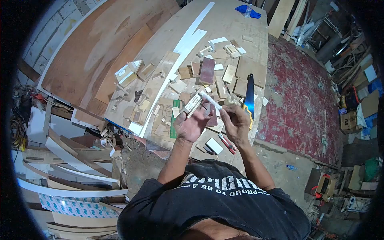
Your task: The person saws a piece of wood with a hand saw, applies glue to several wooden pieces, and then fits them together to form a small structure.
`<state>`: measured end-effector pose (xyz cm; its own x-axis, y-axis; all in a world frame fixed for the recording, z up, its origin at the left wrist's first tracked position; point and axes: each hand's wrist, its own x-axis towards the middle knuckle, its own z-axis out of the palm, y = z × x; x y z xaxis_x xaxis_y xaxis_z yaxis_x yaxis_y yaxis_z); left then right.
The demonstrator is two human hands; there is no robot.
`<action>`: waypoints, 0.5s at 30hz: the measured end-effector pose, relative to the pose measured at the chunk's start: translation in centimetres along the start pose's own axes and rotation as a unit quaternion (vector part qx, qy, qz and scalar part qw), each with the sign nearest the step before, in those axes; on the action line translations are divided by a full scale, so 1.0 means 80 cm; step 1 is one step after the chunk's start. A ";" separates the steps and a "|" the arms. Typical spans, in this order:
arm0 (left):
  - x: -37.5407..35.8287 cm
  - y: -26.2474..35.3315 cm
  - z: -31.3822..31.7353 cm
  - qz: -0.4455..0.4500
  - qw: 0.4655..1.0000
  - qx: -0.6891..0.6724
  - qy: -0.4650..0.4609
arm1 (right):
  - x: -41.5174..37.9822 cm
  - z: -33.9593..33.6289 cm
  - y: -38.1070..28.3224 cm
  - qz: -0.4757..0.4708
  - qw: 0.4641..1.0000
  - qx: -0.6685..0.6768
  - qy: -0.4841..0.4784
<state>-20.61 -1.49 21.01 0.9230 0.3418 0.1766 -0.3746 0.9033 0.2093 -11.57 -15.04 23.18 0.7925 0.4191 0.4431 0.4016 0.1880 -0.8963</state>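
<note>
My left hand (193, 125), palm up, is closed round a small pale wooden piece (193, 104) with slots or lines along it. In my right hand (237, 122), thumb and fingers pinch a thin whitish stick (212, 101), whose far end overlaps the top of the wooden piece. Small wood blocks lie all about under both hands. Close to my right hand is a handsaw (250, 95) with a dark blade and yellow handle. Red-handled pliers (227, 144) rest below it, beside a white block (214, 146).
The wooden worktable (236, 24) carries long white strips (192, 40), a dark red block (207, 71), a green strip (175, 118) and many offcuts. A bottle (248, 11) stands on blue cloth at the back. Curved boards (76, 152) are stacked on the left; red flooring (300, 96) lies right.
</note>
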 end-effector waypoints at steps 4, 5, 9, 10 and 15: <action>0.002 -0.003 -0.018 -0.001 1.000 0.001 0.005 | 0.002 -0.004 0.007 -0.008 0.997 -0.061 -0.042; 0.001 -0.003 -0.036 0.010 1.000 0.000 0.004 | 0.003 -0.006 0.014 -0.001 0.995 -0.096 -0.027; 0.003 -0.003 -0.015 -0.014 0.999 0.029 -0.032 | 0.005 -0.007 -0.009 -0.151 0.982 -0.108 -0.021; 0.003 -0.005 -0.022 -0.005 0.999 0.028 -0.019 | 0.007 -0.009 -0.016 -0.171 0.973 -0.143 -0.064; 0.006 -0.008 -0.005 0.004 0.999 0.048 -0.008 | -0.001 -0.013 -0.026 -0.196 0.946 -0.227 -0.124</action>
<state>-19.91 -1.78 20.55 0.9187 0.3445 0.1932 -0.3895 0.8710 0.2994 -11.95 -16.41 25.03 0.4324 0.6029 0.6704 0.8426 -0.0054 -0.5385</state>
